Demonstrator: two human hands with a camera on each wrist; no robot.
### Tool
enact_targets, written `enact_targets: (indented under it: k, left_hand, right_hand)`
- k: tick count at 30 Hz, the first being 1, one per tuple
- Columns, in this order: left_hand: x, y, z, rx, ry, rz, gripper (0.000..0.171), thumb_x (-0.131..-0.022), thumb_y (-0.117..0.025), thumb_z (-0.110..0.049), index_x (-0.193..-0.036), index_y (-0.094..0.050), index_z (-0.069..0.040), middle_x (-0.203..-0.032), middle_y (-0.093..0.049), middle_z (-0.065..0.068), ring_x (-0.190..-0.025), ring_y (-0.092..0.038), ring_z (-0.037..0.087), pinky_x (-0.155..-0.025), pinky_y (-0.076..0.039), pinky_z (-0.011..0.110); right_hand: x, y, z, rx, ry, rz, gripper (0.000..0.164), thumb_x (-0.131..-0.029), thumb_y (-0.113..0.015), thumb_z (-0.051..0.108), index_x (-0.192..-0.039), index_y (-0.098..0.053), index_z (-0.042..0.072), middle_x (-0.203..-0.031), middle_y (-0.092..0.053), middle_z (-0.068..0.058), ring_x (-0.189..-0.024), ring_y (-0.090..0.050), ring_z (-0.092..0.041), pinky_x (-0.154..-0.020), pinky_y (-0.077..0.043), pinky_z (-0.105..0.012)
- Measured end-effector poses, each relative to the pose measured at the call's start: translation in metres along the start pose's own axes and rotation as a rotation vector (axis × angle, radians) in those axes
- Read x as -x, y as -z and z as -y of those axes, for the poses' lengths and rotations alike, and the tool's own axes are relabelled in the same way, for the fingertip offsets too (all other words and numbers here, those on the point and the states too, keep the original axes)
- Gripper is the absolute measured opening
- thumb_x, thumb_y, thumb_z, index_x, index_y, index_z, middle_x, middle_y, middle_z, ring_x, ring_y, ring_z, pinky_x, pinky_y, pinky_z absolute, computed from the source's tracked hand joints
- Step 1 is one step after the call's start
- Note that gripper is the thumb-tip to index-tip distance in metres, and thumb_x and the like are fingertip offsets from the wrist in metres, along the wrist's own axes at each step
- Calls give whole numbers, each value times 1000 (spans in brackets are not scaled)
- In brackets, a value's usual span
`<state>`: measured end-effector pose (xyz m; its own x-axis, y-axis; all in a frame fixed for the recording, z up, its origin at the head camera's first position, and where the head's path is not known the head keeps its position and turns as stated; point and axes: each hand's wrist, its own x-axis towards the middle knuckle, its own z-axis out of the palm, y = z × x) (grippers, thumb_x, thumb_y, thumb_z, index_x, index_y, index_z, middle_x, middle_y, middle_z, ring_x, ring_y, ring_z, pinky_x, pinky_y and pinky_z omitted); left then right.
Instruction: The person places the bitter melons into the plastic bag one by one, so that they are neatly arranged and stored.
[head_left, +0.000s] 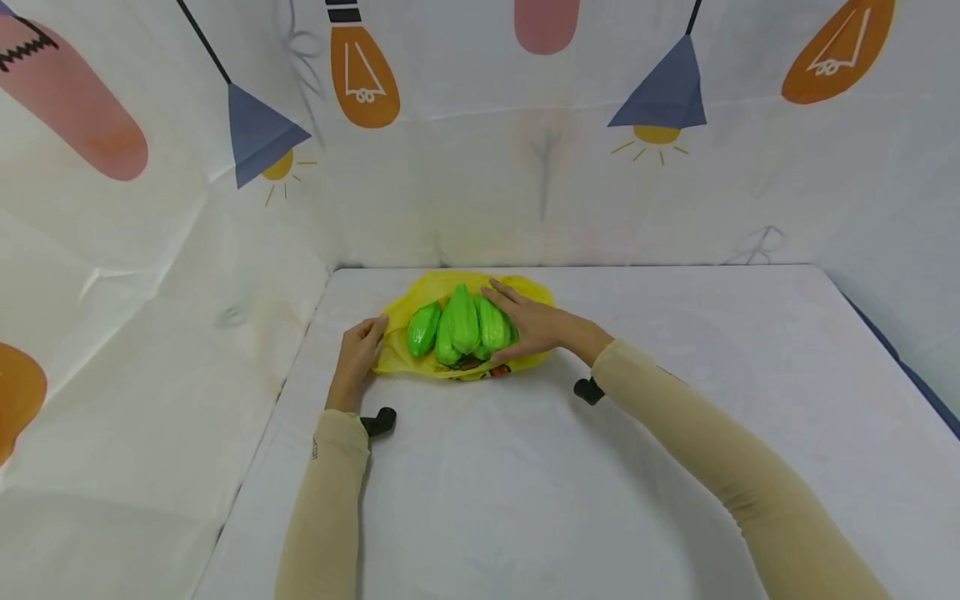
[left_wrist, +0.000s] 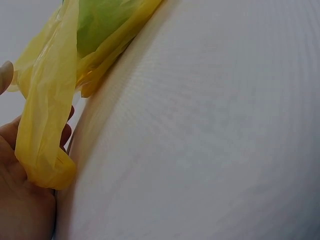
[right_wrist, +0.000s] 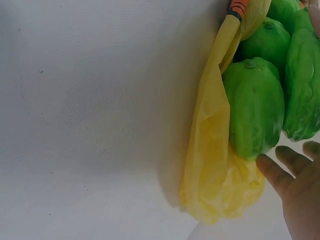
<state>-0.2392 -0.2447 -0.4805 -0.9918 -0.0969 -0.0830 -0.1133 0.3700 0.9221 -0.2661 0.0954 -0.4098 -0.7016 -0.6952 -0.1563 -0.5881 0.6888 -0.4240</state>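
Note:
Several glossy green ribbed fruits (head_left: 465, 321), resembling small papayas, lie bunched on a yellow plastic bag (head_left: 395, 343) near the table's far edge. My left hand (head_left: 362, 350) holds the bag's left end. In the left wrist view, a loose fold of the bag (left_wrist: 47, 115) runs between thumb and fingers over the palm. From the right, my right hand (head_left: 534, 323) reaches over the fruits with its fingers spread. The right wrist view has its fingertips (right_wrist: 270, 167) right at the end of one fruit (right_wrist: 254, 107).
A white cloth covers the table (head_left: 480, 483). Behind it and at the left hang white sheets (head_left: 465, 183) printed with lamps and bulbs. A black wrist camera (head_left: 378, 421) sits at the left cuff, another (head_left: 588, 390) at the right. Dark orange print (right_wrist: 237, 9) marks the bag.

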Motion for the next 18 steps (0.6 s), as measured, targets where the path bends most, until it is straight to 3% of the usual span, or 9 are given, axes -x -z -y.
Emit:
enact_targets:
  k: [6, 9, 12, 15, 18]
  left_hand:
    - [-1, -1, 2, -12, -9, -1, 77, -94, -46, -66, -137, -56, -4, -142, -52, 16, -133, -45, 28, -114, -36, 43]
    - [-2, 1, 3, 4, 4, -9, 75, -94, -46, -66, -135, -57, -4, -131, -57, 17, -118, -51, 24, -101, -44, 36]
    - [-3, 3, 3, 35, 34, -23, 74, -93, -47, -67, -137, -57, -8, -129, -56, 13, -111, -50, 19, -94, -44, 29]
    - [-5, 7, 0, 63, 20, -38, 74, -93, -48, -65, -142, -51, -10, -140, -52, 11, -124, -49, 21, -105, -42, 33]
    - [-7, 11, -11, -5, -57, -65, 75, -95, -46, -64, -145, -47, -8, -148, -46, 12, -137, -41, 27, -115, -34, 42]
  right_hand:
    - [1, -1, 1, -14, 2, -16, 115, -80, -74, 58, -159, 0, 19, -165, 10, -6, -147, -24, -38, -113, -34, -57]
    - [1, -1, 2, -25, 12, -21, 114, -81, -72, 59, -159, 0, 19, -165, 10, -6, -147, -23, -37, -113, -33, -57]
    - [2, 0, 1, -13, 24, -30, 107, -85, -66, 61, -159, -1, 18, -166, 8, -6, -147, -23, -37, -113, -32, -57]
    - [5, 4, -3, 51, 20, -56, 99, -90, -57, 63, -159, -3, 16, -166, 5, -6, -148, -22, -36, -114, -31, -57]
    - [13, 13, -9, 137, -5, -100, 91, -94, -51, 61, -159, -6, 15, -166, 1, -7, -148, -21, -36, -116, -28, -57]
